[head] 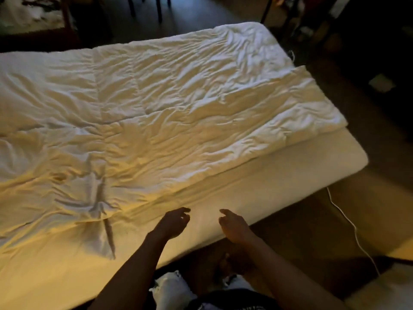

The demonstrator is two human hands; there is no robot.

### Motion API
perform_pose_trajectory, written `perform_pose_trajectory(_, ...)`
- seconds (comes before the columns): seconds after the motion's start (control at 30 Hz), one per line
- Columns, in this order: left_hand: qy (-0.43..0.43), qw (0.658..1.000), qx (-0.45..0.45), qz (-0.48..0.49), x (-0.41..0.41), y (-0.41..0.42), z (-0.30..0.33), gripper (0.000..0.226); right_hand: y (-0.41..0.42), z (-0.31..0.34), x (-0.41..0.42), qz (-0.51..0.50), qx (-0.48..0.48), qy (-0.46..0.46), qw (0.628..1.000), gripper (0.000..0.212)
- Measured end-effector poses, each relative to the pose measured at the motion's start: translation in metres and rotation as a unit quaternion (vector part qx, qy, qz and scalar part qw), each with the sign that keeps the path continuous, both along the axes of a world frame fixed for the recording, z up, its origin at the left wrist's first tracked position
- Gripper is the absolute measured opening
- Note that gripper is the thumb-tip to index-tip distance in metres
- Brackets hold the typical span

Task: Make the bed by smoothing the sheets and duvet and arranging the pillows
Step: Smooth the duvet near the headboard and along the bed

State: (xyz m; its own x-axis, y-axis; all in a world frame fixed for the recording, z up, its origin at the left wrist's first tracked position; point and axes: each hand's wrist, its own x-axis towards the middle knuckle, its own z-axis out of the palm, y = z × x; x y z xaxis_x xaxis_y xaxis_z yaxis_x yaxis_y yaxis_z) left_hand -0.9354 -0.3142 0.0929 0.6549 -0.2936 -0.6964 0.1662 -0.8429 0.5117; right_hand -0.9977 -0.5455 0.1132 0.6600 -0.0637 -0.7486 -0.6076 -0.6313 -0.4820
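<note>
A white, wrinkled duvet (156, 104) lies spread over most of the bed, its near right edge set back from the mattress edge. A strip of pale fitted sheet (279, 175) shows along the near side and right corner. My left hand (173, 223) hovers over the near edge of the sheet, fingers apart and curled, holding nothing. My right hand (234, 224) hovers beside it, a hand's width to the right, also with loose fingers and nothing in it. No pillows are in sight.
A white cable (348, 222) trails down from the bed's right side across the dim floor. Dark chair legs (158, 7) stand beyond the far edge. A pale surface (384, 289) sits at the bottom right. White cloth (169, 287) lies by my legs.
</note>
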Motion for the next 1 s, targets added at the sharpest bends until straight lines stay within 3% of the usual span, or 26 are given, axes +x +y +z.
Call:
perform_pose_trajectory(0.17,-0.021,0.998,-0.039,-0.049,-0.035,-0.132,0.015,0.037,-0.107,0.024,-0.047,-0.103,-0.002,-0.044,0.994,0.045)
perform_pose_trajectory(0.33,-0.042,0.998,-0.032,-0.044,-0.035,-0.198,0.017,0.040,-0.158,0.026,-0.044,-0.141,-0.006,-0.074,0.987,0.043)
perform_pose_trajectory(0.7,-0.082,0.992,0.026,0.088,0.050,-0.198,-0.029,0.044,-0.159,-0.020,0.078,-0.011,-0.004,-0.133,0.991,0.045)
perform_pose_trajectory(0.87,-0.115,0.984,0.063,0.119,0.105,-0.198,-0.093,0.047,-0.159,-0.077,0.137,0.066,-0.059,-0.186,0.979,0.046)
perform_pose_trajectory(1.0,-0.148,0.976,0.093,0.130,0.154,-0.219,-0.168,0.057,-0.161,-0.156,0.196,0.177,-0.128,-0.260,0.941,0.051)
